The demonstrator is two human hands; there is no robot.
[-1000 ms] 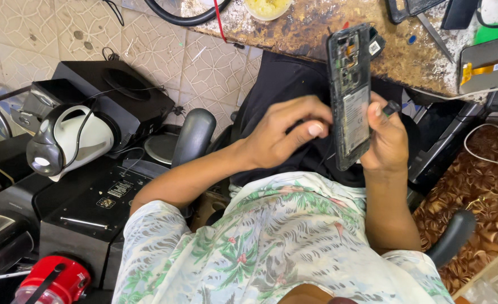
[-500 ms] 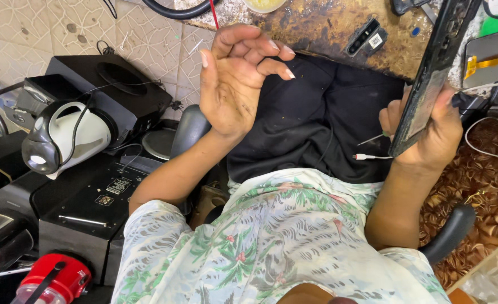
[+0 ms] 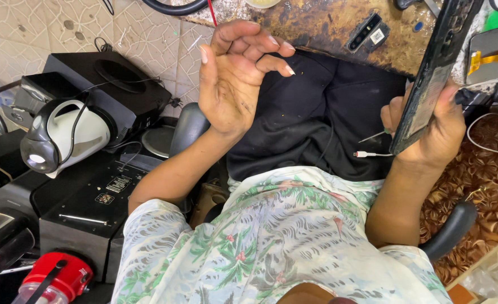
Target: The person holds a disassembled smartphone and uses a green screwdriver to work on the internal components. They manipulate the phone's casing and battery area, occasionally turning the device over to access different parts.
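1. Black speaker box [image 3: 108, 90], upper left of the frame, with a white kettle [image 3: 71, 135] just beside it.
2. Left hand [image 3: 235, 84], upper centre, raised palm-up, fingers loosely curled, holding nothing.
3. Right hand [image 3: 434, 126], right side, gripping an opened phone [image 3: 434, 73] tilted upright.
4. Thin metal tool [image 3: 375, 135], pinched under the phone by the same hand.

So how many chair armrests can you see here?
2. One black armrest sits beside the raised, empty left hand, by the forearm. The other armrest is below the right hand, which holds an opened phone. None looks hidden.
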